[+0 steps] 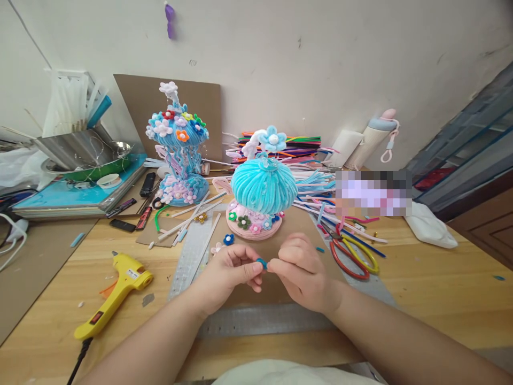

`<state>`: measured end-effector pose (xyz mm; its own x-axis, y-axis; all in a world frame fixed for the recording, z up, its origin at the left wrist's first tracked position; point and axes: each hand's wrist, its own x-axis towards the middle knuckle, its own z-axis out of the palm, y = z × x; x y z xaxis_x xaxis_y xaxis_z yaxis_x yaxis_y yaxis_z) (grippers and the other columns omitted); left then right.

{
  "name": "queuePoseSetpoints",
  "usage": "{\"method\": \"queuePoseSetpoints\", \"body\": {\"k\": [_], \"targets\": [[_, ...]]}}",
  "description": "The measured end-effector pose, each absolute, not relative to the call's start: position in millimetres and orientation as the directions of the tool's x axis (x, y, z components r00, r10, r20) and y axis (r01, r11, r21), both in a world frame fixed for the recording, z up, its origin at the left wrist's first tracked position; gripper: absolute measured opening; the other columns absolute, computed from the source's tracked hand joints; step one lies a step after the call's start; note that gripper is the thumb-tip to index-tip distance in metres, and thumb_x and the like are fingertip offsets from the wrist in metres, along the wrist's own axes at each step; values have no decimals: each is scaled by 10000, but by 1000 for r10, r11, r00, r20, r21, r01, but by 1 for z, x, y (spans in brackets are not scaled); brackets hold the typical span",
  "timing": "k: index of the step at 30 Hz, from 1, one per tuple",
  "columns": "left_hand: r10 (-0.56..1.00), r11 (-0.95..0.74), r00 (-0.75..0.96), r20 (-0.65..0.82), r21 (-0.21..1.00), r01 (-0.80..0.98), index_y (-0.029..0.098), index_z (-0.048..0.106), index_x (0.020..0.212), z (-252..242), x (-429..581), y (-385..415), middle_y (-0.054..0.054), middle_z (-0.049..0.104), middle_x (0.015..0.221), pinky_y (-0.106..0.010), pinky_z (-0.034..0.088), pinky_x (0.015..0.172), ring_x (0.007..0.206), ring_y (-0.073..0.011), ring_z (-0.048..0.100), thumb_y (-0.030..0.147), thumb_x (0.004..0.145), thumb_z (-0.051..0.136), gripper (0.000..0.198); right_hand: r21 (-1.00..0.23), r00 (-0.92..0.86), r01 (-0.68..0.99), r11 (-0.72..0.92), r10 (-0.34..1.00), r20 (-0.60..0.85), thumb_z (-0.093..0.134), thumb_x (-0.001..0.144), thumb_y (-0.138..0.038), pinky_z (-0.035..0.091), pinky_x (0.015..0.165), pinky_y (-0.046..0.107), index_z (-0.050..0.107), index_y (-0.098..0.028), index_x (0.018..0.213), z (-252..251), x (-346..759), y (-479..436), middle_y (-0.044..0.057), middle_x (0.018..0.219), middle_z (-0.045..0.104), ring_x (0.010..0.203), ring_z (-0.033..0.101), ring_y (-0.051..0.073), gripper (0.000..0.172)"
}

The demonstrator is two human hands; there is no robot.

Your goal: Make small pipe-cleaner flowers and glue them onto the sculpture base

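Pinched between my left hand's (236, 270) thumb and forefinger is a small teal piece of pipe cleaner (262, 263), bent or curled. My right hand (302, 270) is closed, and its fingertips meet the piece's other end. Just beyond my hands stands a pipe-cleaner ornament with a turquoise domed top (264, 184) and a pink base (254, 230) trimmed with small flowers. A loose dark blue flower (228, 239) and a pale pink flower (217, 248) lie beside my left hand. Beneath my hands is a brown cardboard sheet (248, 294) on a grey cutting mat (264, 321).
A yellow glue gun (114, 294) lies at left. Scissors with red and yellow handles (355, 259) rest at right. A taller flowered ornament (178, 144) stands behind, left of bundled pipe cleaners (280, 141). A metal pot (76, 147) and a bottle (372, 139) stand farther back.
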<state>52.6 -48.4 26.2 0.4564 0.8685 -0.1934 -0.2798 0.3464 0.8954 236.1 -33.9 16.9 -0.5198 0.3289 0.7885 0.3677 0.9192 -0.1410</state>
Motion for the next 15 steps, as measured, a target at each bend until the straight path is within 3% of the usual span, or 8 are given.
{"method": "queuePoseSetpoints", "body": {"k": [7,10,15], "targets": [[941,89,339,-2,966,-242,123,572,676,27,52,-46,2,591,666,-236,459,571,564,-85,548,234,681,676,153,-548,-414,313,775,631,656,567,777,-165,436,735,328,534,-187,918,18,233,-34,63,876,521,856,503,179,147],[939,36,343,32,981,-190,126,572,681,28,51,-46,2,581,659,-240,451,579,576,-91,548,243,695,662,149,-580,-442,263,771,631,638,540,799,-150,442,733,312,532,-197,915,18,232,-33,54,865,551,843,524,166,125],[932,81,362,-30,989,-127,127,571,741,25,51,-46,8,570,619,-247,453,596,576,-98,541,273,711,644,166,-585,-504,235,776,612,609,513,815,-120,438,686,270,550,-189,851,20,231,-31,44,817,564,787,531,142,86]]}}
